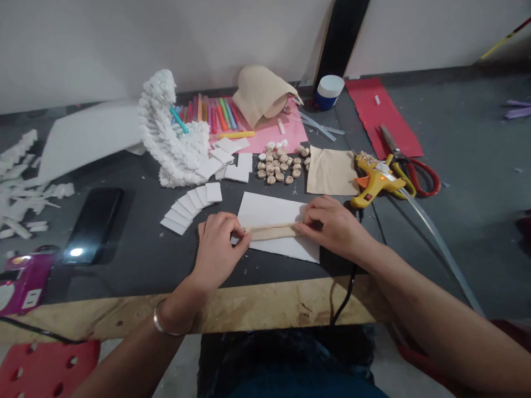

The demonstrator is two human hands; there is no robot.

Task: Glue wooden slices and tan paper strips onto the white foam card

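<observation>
A folded strip of beige fabric (271, 232) stretches crosswise over a white board (269, 205). My left hand (218, 243) pinches the strip's left end between thumb and fingers. At the other end, my right hand (332, 226) grips it the same way. Several small rolled beige pieces (279, 164) lie just behind the board, beside a flat square of beige fabric (332, 170). White square cards (188, 204) fan out to the left of the board. Close to my right wrist rests a yellow glue gun (375, 179) with a long clear glue stick in its back.
Red-handled scissors (423, 176) lie at right near red paper (384, 116). Behind are a white ruffled piece (160, 132), coloured pens (215, 113), a beige fabric roll (265, 97) and a jar (329, 92). A phone (95, 224) lies left; the glue gun's cord (350, 293) hangs over the front edge.
</observation>
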